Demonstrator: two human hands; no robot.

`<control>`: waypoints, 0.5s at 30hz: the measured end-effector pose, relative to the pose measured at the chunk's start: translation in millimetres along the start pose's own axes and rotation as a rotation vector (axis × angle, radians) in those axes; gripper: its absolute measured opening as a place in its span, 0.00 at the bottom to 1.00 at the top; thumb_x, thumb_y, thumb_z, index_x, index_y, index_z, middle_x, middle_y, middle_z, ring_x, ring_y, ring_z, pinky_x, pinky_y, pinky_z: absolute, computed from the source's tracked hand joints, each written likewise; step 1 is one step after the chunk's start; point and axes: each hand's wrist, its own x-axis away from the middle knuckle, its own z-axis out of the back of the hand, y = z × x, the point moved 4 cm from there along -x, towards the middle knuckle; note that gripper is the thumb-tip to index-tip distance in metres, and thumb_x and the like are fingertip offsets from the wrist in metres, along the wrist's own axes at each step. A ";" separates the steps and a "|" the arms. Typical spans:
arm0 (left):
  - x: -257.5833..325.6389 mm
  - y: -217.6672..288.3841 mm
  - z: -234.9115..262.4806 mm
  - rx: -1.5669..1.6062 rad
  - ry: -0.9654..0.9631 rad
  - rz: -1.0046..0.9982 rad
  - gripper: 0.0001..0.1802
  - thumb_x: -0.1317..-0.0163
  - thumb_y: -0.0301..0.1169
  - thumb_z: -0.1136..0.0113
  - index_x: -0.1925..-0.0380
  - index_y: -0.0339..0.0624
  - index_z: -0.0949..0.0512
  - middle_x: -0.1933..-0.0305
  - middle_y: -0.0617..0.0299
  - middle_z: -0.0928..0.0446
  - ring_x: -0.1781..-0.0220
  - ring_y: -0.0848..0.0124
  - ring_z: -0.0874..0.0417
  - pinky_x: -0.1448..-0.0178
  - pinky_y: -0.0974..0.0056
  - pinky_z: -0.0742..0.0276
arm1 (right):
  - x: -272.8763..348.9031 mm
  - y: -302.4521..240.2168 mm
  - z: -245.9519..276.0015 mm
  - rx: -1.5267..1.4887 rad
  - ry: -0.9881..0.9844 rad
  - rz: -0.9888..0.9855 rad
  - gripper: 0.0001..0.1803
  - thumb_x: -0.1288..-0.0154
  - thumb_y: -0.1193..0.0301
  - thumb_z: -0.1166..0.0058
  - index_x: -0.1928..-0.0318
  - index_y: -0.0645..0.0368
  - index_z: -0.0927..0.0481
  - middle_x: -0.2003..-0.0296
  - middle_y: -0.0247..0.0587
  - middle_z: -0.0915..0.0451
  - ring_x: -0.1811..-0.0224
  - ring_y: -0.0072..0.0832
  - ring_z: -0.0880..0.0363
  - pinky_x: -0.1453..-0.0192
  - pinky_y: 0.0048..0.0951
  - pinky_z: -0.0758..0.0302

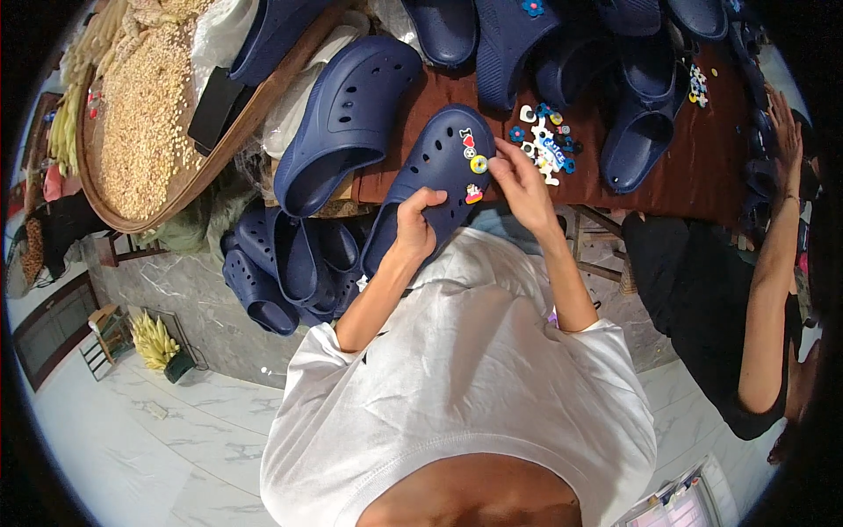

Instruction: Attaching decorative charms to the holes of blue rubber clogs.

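Note:
A navy clog (426, 176) with round holes rests tilted at the table's edge, in front of my white shirt. My left hand (417, 224) grips its side, the thumb lying on top. Several small charms are fixed on the clog's upper: a white one with a red heart, a black-and-white ball, a round yellow charm (478, 164) and a colourful one lower down. My right hand (524, 186) is closed at the clog's right edge, thumb beside the yellow charm; its other fingers are partly hidden. Just right of it lies a pile of loose charms (550, 151).
More navy clogs (344, 123) surround the work spot; others hang or lie in a heap (294, 263) below left. A woven tray (140, 211) of pale grains stands far left. The table has a brown cloth (580, 189). Another person's arm (773, 263) reaches in at the right.

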 end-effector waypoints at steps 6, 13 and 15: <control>-0.4 10.4 9.1 0.214 0.135 -0.033 0.29 0.48 0.27 0.49 0.42 0.33 0.30 0.44 0.47 0.24 0.42 0.54 0.21 0.34 0.48 0.27 | -11.7 -38.3 33.4 0.805 0.321 0.394 0.12 0.33 0.70 0.45 0.51 0.60 0.20 0.60 0.48 0.22 0.57 0.44 0.23 0.50 0.42 0.28; 0.1 9.1 0.1 0.276 0.144 -0.008 0.28 0.48 0.27 0.51 0.43 0.35 0.30 0.43 0.47 0.24 0.41 0.53 0.22 0.34 0.46 0.27 | -26.7 -30.8 29.1 1.037 0.275 0.560 0.14 0.40 0.74 0.40 0.52 0.59 0.20 0.62 0.47 0.24 0.57 0.46 0.26 0.53 0.44 0.29; 1.9 8.5 0.7 0.281 0.153 -0.011 0.28 0.48 0.27 0.51 0.43 0.35 0.29 0.43 0.46 0.24 0.42 0.52 0.21 0.34 0.45 0.27 | -28.2 -28.8 30.1 0.964 0.258 0.470 0.13 0.41 0.75 0.39 0.55 0.59 0.19 0.62 0.47 0.23 0.58 0.46 0.26 0.53 0.44 0.29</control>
